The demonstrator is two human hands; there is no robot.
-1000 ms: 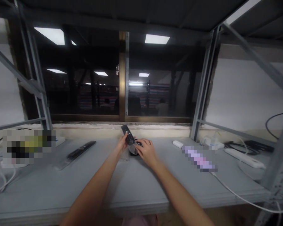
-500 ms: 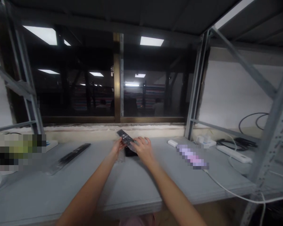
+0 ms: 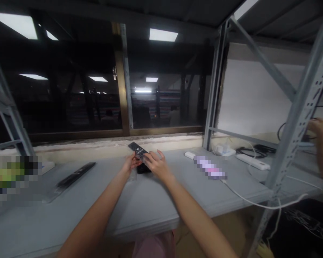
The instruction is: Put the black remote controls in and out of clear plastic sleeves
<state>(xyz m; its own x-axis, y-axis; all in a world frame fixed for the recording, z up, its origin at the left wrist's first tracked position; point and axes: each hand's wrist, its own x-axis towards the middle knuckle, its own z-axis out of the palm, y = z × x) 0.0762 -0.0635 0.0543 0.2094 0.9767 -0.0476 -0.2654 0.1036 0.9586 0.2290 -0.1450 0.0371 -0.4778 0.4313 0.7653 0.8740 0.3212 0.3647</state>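
A black remote control point(image 3: 136, 148) with light buttons is held tilted above the shelf, its far end pointing up and left. My left hand point(image 3: 129, 163) grips its left side, fingers closed round the edge. On the right side, the fingers of my right hand point(image 3: 156, 164) press on its lower part, where a clear plastic film seems to cover it. Beneath my hands lies a black object point(image 3: 144, 168), mostly hidden. Another dark remote control point(image 3: 75, 175), in a clear plastic sleeve, rests on the shelf to the left.
The grey shelf point(image 3: 97, 211) has metal uprights point(image 3: 290, 118) at both sides. A blurred-out phone point(image 3: 210, 168) lies right, with a white cable point(image 3: 244, 199) trailing over the edge. Behind it is a white power strip point(image 3: 253, 162). Another person's hand point(image 3: 321, 129) shows at far right.
My view has turned to the right, so the scene sits further left. Both hands keep hold of the remote control. The other person's hand and forearm have come into sight at the right.
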